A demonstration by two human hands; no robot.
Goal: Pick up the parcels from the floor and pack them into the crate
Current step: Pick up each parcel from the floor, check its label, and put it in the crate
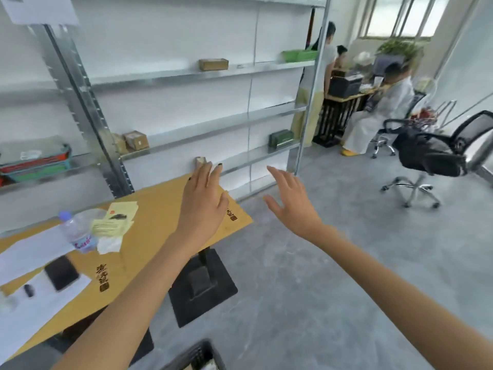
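Note:
My left hand (pixel 204 198) is stretched forward over the far corner of the yellow table (pixel 160 209), fingers straight, holding nothing. My right hand (pixel 290 201) reaches out beside it over the grey floor, fingers spread and empty. At the bottom edge a dark crate (pixel 197 356) shows only its rim, with something brown inside. Brown cardboard parcels sit on the metal shelves: one on an upper shelf (pixel 213 64), two on a lower shelf (pixel 136 140), and a small one (pixel 200 161) just beyond my left fingertips. No parcel is visible on the floor.
The table carries a water bottle (pixel 77 233), papers, yellow notes and a black phone (pixel 61 272); its black pedestal base (pixel 200 284) stands on the floor. Stacked trays (pixel 37 164) sit on the left shelf. An office chair (pixel 432 156) and people at a desk are at right.

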